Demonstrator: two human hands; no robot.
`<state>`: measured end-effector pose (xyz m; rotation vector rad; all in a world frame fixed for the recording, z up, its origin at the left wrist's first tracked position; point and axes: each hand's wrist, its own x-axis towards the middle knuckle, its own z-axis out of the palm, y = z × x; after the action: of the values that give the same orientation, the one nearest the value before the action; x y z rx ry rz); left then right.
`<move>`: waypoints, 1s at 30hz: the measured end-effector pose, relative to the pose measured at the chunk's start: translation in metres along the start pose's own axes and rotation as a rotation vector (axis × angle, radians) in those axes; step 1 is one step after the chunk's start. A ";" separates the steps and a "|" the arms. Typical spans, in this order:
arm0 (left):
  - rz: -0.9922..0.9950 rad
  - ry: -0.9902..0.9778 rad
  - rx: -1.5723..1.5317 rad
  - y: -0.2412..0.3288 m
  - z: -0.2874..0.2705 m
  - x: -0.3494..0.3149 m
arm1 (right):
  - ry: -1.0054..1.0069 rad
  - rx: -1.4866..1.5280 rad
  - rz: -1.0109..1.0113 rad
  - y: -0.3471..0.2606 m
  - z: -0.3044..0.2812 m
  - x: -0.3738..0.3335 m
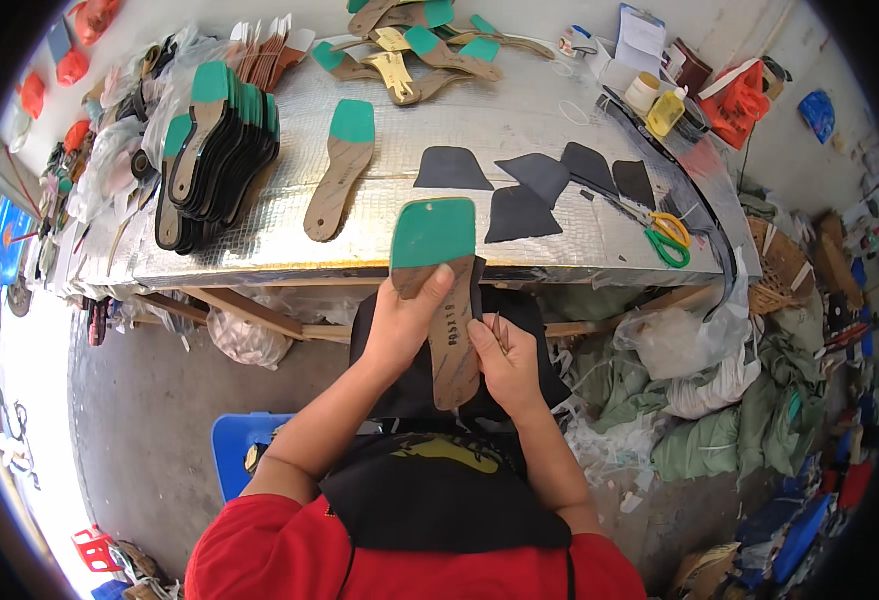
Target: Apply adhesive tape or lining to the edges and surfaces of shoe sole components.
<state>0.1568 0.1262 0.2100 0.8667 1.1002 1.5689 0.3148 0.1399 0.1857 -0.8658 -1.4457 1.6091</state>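
Observation:
My left hand (407, 322) grips a shoe insole board (440, 290) with a green forepart and a brown cardboard heel part, held upright in front of the table edge. My right hand (505, 360) holds the lower right side of the same insole, pressing a black piece (480, 300) that shows along its edge. A black apron (440, 480) lies over my lap below the hands.
A silver-covered table (520, 125) carries a stack of green-tipped insoles (220, 150), a single insole (340, 170), several black cut pieces (520, 190), green-and-yellow scissors (665, 235), more insoles at the back (410, 50) and a yellow bottle (665, 112). Bags and green cloth (720, 400) pile up at right; a blue stool (240, 445) stands at left.

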 end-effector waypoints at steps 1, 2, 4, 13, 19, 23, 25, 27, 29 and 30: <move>0.010 0.002 0.003 -0.001 0.000 -0.003 | 0.009 -0.015 -0.022 -0.001 0.001 0.001; -0.090 -0.087 -0.035 -0.001 0.000 -0.006 | 0.047 -0.008 -0.041 -0.001 0.002 0.003; -0.253 -0.208 -0.056 -0.001 0.004 -0.016 | 0.088 0.000 -0.062 0.000 0.002 0.007; -0.308 0.007 -0.218 0.006 -0.002 -0.014 | -0.002 -0.948 -0.550 0.020 -0.005 -0.016; -0.315 -0.026 -0.109 0.001 -0.001 -0.011 | -0.199 -0.496 -0.085 -0.007 -0.031 -0.003; -0.551 -0.116 -0.246 0.003 0.004 -0.023 | -0.023 -0.143 -0.162 -0.026 -0.027 0.031; -0.511 -0.212 -0.220 0.002 0.009 -0.028 | -0.036 -0.200 -0.149 -0.033 -0.020 0.035; -0.511 -0.165 -0.146 0.001 0.009 -0.031 | -0.064 -0.274 -0.141 -0.035 -0.011 0.036; -0.408 -0.215 -0.158 -0.001 0.009 -0.033 | -0.001 -0.332 -0.149 -0.033 -0.004 0.032; -0.391 -0.210 -0.164 -0.003 0.008 -0.033 | -0.004 -0.165 -0.085 -0.031 -0.005 0.031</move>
<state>0.1737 0.0962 0.2098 0.6430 0.9112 1.1950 0.3085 0.1708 0.2161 -0.8820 -1.6138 1.4452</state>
